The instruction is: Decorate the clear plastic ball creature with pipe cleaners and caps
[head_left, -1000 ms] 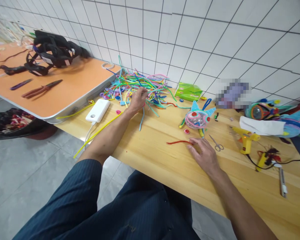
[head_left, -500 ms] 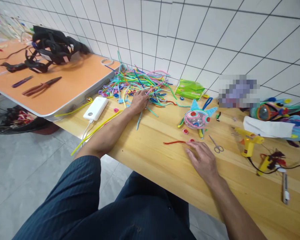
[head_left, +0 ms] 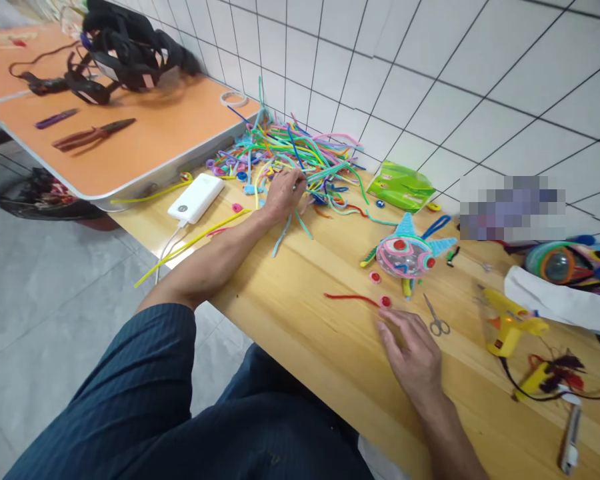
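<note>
At the back of the wooden table, my left hand (head_left: pixel 284 193) is in a heap of coloured pipe cleaners (head_left: pixel 300 148). Its fingers are curled onto some teal strands at the front of the heap; the fingertips are partly hidden. My right hand (head_left: pixel 413 353) rests on the wood with its fingers extended and slightly apart, holding nothing. Just past its fingertips lie a red pipe cleaner (head_left: pixel 347 297) and a pink-and-red coiled disc (head_left: pixel 385 302). Behind them stands a clear, round fish-like figure (head_left: pixel 399 257) with blue pipe-cleaner fins and red-and-pink eyes.
Small scissors (head_left: pixel 437 319) lie right of my right hand, with a yellow glue gun (head_left: pixel 511 325) and a utility knife (head_left: pixel 571 437) beyond. A green packet (head_left: pixel 403 185) sits by the tiled wall. Left are a white power bank (head_left: pixel 197 199) and pliers (head_left: pixel 94 135) on an orange table.
The camera view has shifted and tilted. My left hand stays at the heap, its fingers now more curled among the strands. My right hand still rests near the red pipe cleaner.
</note>
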The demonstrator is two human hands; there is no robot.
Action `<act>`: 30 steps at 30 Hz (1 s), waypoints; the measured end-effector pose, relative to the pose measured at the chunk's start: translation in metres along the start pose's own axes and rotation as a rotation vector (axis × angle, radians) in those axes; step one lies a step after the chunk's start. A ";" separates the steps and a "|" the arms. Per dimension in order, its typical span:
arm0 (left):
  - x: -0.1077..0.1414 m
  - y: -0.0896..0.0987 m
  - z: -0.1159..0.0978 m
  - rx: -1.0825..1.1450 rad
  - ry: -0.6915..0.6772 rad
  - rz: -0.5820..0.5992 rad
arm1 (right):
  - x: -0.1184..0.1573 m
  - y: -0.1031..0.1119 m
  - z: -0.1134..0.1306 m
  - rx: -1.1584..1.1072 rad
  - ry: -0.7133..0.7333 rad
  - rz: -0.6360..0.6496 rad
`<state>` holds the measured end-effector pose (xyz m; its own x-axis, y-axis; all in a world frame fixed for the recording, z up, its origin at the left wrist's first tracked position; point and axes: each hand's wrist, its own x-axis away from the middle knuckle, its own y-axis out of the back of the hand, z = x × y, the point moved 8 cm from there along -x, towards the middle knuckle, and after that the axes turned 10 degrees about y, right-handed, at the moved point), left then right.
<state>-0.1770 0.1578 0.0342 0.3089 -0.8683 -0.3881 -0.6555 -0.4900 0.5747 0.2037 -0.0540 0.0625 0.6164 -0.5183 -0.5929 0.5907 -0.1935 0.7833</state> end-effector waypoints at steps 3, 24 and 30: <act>0.004 -0.001 -0.001 0.110 0.050 0.020 | 0.002 0.004 -0.003 0.019 0.000 -0.025; 0.000 -0.008 0.001 0.865 0.242 0.160 | 0.016 0.004 -0.041 0.227 -0.141 -0.091; 0.011 -0.024 -0.026 0.651 0.101 0.403 | 0.013 -0.003 -0.037 0.228 -0.101 -0.057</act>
<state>-0.1403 0.1580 0.0350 0.0012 -0.9883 -0.1528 -0.9942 -0.0176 0.1061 0.2295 -0.0294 0.0457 0.5238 -0.5797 -0.6242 0.4829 -0.4016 0.7782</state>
